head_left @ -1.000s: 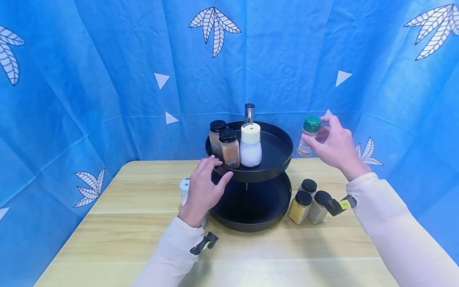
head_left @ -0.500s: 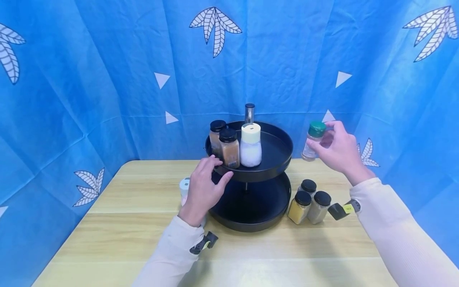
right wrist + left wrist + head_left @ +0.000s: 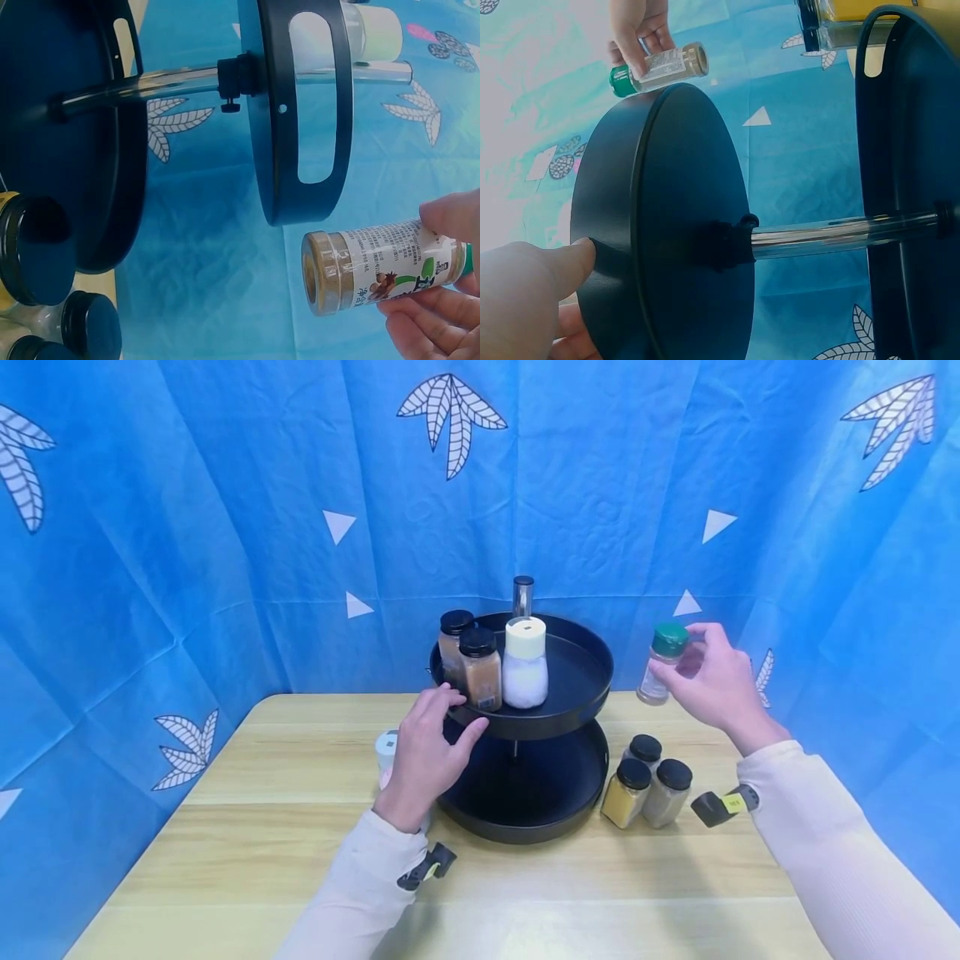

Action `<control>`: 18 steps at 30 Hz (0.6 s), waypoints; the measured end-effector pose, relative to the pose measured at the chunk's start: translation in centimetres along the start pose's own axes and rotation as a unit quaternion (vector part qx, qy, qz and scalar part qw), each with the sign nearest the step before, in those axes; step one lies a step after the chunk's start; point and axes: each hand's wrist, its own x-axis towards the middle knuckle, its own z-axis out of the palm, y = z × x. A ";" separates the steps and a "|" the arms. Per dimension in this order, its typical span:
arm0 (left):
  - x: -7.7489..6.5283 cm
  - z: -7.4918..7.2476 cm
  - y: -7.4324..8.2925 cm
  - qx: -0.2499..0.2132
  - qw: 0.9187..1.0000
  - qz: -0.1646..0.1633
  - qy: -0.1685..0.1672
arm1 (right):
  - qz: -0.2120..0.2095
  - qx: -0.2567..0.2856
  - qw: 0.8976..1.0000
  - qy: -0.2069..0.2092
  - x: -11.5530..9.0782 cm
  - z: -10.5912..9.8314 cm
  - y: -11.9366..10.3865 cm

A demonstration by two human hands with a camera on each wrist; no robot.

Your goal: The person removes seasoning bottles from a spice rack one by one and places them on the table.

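Head view: green-capped jar (image 3: 658, 672) held near tray (image 3: 576, 670) holding brown-filled jars (image 3: 483, 680).

2 arms (image 3: 832, 827) reach forward, the right hand (image 3: 716, 681) pinching, the left hand (image 3: 427, 756) (slightly lower) curved.

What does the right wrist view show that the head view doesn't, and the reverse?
Only the right wrist: the small knob under the upper tray, and the base of the green-capped bottle facing the camera. Only the head: the left hand at the upper tray's rim, and both pale sleeves. Both: the right hand holding that bottle, the upper tray, the lower tray and three black-lidded jars.
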 end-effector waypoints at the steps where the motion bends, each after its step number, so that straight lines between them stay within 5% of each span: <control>1: 0.0 0.0 0.0 0.001 1.000 -0.001 -0.001 | 0.001 0.001 1.000 0.000 0.0 0.0 0.1; 18: -0.1 -0.1 0.1 -0.002 1.000 -0.006 -0.004 | 0.028 0.000 0.999 -0.016 -0.5 -0.1 1.7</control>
